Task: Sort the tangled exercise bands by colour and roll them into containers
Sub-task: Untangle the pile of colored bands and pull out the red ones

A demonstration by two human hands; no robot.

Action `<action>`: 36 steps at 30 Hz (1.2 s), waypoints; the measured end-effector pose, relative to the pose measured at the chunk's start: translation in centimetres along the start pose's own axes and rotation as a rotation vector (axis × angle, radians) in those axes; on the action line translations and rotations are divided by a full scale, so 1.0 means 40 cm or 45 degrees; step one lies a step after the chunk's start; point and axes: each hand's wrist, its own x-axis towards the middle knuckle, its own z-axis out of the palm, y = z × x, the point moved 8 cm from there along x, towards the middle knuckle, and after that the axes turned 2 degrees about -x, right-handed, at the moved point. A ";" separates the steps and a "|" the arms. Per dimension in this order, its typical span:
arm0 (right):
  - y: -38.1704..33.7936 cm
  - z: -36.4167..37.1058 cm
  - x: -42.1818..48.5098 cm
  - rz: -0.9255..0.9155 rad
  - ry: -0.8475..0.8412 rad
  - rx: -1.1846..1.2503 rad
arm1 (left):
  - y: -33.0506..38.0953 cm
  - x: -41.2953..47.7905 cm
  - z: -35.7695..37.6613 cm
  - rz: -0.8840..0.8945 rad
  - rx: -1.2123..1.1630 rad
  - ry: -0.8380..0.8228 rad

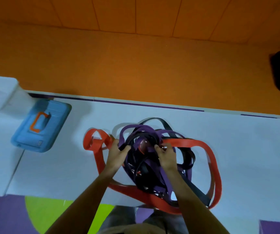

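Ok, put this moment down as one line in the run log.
stage: untangling | left hand: grips black band | right hand: pinches the tangle | blue container: apart, at left

Smooth, rubbery bands [152,159] (faintly glossy) lie on a matt white table [237,149]; blue plastic case [41,125].

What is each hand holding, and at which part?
The left hand grips a black band at the upper left of the tangle. The right hand pinches a strand near its middle; colour unclear.
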 end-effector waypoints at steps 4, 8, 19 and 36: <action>0.013 0.041 0.035 0.182 0.002 0.269 | 0.003 -0.003 0.019 -0.022 0.007 -0.004; 0.000 0.059 0.052 0.109 -0.014 0.337 | -0.011 0.034 0.038 0.038 0.110 -0.095; 0.083 -0.064 0.031 0.270 0.011 0.751 | -0.002 0.058 -0.014 -0.057 -0.033 0.099; 0.006 -0.057 -0.061 0.002 -0.269 0.224 | 0.105 0.084 0.017 -0.026 0.044 -0.461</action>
